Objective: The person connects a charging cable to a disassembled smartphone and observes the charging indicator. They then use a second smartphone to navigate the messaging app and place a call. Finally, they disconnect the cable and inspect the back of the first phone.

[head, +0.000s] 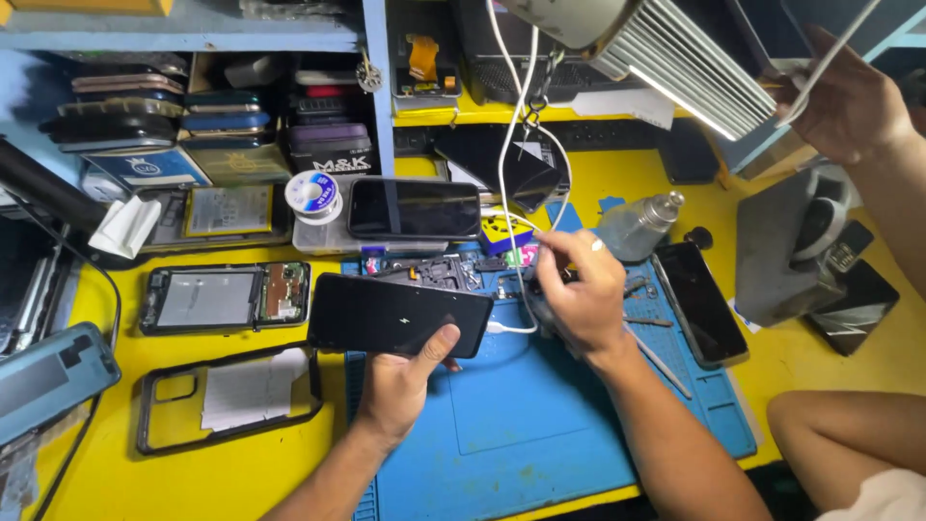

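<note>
- The left hand [400, 381] holds a black phone [400, 315] flat over the blue mat [521, 415], thumb on its lower edge and fingers underneath.
- The right hand [579, 289] is closed on the white cable [505, 145] just beside the phone's right end; the plug looks seated, though the joint is partly hidden.
- The step in hand seems to be a charging check, and next the phone needs holding steady so the cable stays in.
- The phone's screen is dark and glossy, with a small lightning mark at its centre.
- Another person's hand [849, 101] is raised at the upper right, above the yellow bench [241, 473].
</note>
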